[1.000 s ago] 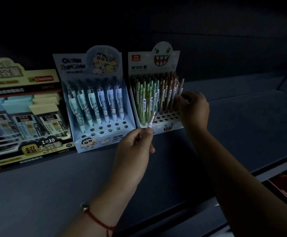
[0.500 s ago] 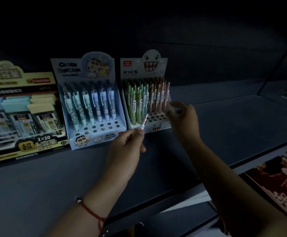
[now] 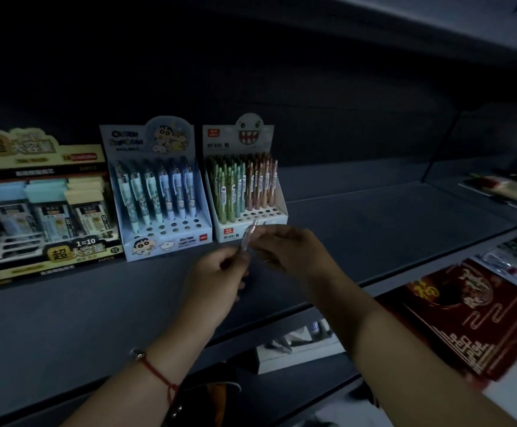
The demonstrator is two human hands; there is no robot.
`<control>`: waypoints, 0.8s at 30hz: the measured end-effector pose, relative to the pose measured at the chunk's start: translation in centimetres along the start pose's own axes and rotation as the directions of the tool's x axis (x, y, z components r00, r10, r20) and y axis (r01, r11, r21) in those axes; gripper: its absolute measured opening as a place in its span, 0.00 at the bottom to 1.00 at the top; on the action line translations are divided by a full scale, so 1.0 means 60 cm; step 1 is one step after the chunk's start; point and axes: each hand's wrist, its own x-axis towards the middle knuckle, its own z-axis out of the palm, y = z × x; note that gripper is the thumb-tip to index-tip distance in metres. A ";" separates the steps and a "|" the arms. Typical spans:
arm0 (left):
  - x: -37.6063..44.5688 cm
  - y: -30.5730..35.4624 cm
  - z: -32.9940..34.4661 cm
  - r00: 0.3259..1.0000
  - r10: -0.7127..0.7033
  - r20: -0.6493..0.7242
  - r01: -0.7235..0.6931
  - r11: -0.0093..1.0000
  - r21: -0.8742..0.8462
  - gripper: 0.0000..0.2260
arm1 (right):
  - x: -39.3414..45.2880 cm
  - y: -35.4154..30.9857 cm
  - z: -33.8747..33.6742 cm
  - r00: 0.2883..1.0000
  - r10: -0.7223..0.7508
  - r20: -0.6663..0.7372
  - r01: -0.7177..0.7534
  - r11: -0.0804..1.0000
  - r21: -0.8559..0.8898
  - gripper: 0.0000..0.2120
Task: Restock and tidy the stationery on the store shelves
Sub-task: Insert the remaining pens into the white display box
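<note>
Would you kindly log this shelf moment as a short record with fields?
Held item: one pen, tilted, in front of the displays
Left hand: grips the pen's lower end
Right hand: fingers at the pen's middle
Nearest display: monster-face pen box, green and brown pens, front holes empty
Beside it: cartoon pen box, front holes empty
Far left: refill box
Surface: dark shelf

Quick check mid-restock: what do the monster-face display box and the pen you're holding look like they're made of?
Monster-face display box: printed cardboard, probably matte; flat folded panels, die-cut header, punched holes in the tray. Pen, gripped by the left hand with the right hand at it: likely plastic, pale and slightly glossy, with a highlight along the barrel; dim light and blur leave this open.
</note>
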 end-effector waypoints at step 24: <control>0.002 0.003 -0.030 0.899 0.362 0.246 -0.408 0.489 0.771 0.22 | 0.061 -0.016 -0.057 0.975 -0.044 -0.219 0.094 0.970 0.225 0.05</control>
